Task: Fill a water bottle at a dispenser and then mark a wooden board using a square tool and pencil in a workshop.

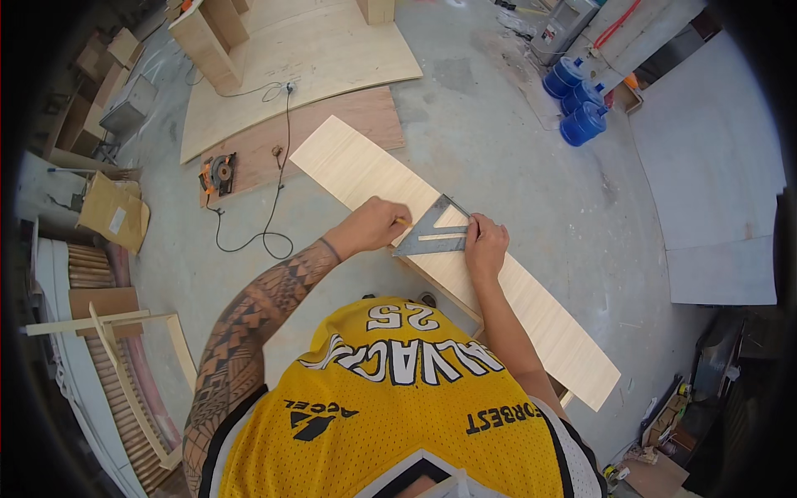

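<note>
A long pale wooden board lies diagonally in front of me, from far left to near right. Across its middle rests a grey triangular speed square, with slots showing the wood beneath. My right hand grips the right corner of the square, fingers at its edge and the board. My left hand is closed around a thin yellow pencil, whose tip is at the left edge of the square. The pencil's contact with the wood is too small to make out.
A circular saw with a looping black cord sits on a reddish plywood sheet at the far left. Blue water jugs stand at the far right. A wooden frame leans at the left, near a cardboard box.
</note>
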### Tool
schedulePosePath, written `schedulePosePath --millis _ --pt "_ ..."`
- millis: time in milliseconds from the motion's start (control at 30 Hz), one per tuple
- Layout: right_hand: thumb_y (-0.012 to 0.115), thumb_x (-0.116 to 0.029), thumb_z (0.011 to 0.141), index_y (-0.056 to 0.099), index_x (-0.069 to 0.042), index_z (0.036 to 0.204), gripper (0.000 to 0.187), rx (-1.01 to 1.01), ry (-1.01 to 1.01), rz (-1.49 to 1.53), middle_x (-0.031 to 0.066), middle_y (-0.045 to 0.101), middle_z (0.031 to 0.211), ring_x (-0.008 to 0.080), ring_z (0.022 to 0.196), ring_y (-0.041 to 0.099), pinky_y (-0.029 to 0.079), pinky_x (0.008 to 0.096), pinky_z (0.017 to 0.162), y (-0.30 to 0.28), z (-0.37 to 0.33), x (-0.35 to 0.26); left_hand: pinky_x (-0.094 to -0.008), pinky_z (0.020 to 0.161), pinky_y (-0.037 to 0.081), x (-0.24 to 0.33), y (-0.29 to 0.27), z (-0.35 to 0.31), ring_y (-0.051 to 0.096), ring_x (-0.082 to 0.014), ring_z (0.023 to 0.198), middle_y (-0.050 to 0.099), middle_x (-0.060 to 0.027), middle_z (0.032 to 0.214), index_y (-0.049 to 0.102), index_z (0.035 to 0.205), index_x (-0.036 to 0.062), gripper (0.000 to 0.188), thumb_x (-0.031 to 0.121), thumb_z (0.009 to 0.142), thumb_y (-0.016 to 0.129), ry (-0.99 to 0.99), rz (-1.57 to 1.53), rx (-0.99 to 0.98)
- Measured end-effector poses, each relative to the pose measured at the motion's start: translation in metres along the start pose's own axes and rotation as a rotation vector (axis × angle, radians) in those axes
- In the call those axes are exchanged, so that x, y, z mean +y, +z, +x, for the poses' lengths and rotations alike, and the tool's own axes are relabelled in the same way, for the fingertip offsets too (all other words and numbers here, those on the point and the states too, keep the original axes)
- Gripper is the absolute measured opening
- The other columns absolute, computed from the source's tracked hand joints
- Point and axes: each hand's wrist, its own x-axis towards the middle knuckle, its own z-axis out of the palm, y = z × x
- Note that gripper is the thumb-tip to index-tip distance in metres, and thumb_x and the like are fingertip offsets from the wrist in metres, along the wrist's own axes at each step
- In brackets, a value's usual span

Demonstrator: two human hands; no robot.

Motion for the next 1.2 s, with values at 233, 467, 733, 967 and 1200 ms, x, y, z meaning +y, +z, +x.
schedulePosePath --millis 233,467,733,967,1200 --pt "0.058 -0.019 0.101 0.072 -0.008 0.108 0.019 0.006 0.002 0.030 0.0092 0.073 0.101 0.0310 0.095 0.066 0.041 0.0512 0.108 -0.002 0.001 0.001 -0.0351 0.068 0.056 0.004 -0.025 -0.041 0.071 -0.0277 0.070 0.073 -0.0161 0.080 0.074 0.101 0.0024 0.015 0.007 0.089 0.068 -0.083 0.023 -0.179" --pt "0.058 -0.018 0.101 0.071 -0.009 0.108 0.018 0.011 -0.031 0.039 0.0079 0.073 0.102 0.0293 0.094 0.066 0.042 0.0467 0.102 -0.005 0.002 0.000 -0.0255 0.069 0.052 -0.003 0.033 0.027 0.063 -0.0089 0.075 0.073 -0.0061 0.088 0.073 0.106 -0.0006 0.015 0.010 0.095 0.071 -0.299 -0.376 0.414" --pt "0.059 -0.019 0.101 0.071 -0.010 0.108 0.017 -0.013 0.005 0.090 0.0068 0.073 0.102 0.0279 0.093 0.065 0.042 0.0428 0.099 -0.004 0.000 0.001 -0.0251 0.071 0.052 0.014 0.042 0.019 0.063 -0.0081 0.077 0.075 -0.0060 0.091 0.074 0.108 0.0011 0.020 0.018 0.097 0.071 -0.395 -0.287 0.329" --pt "0.060 -0.017 0.101 0.073 -0.008 0.109 0.018 -0.020 0.035 0.193 0.0093 0.074 0.102 0.0292 0.090 0.066 0.042 0.0436 0.099 -0.004 0.003 0.009 -0.0214 0.067 0.052 0.027 -0.003 -0.049 0.062 -0.0065 0.071 0.071 -0.0021 0.083 0.070 0.099 0.0046 0.025 0.028 0.104 0.064 -0.582 -1.235 0.550" --pt "0.061 -0.012 0.100 0.072 -0.003 0.106 0.016 0.155 -0.097 0.260 0.0122 0.072 0.095 0.0309 0.084 0.065 0.049 0.0420 0.086 -0.007 0.009 -0.015 -0.0288 0.081 0.055 -0.006 -0.006 -0.140 0.066 -0.0138 0.084 0.072 -0.0069 0.097 0.070 0.101 0.0030 0.023 0.020 0.105 0.055 -0.454 -1.437 0.746"
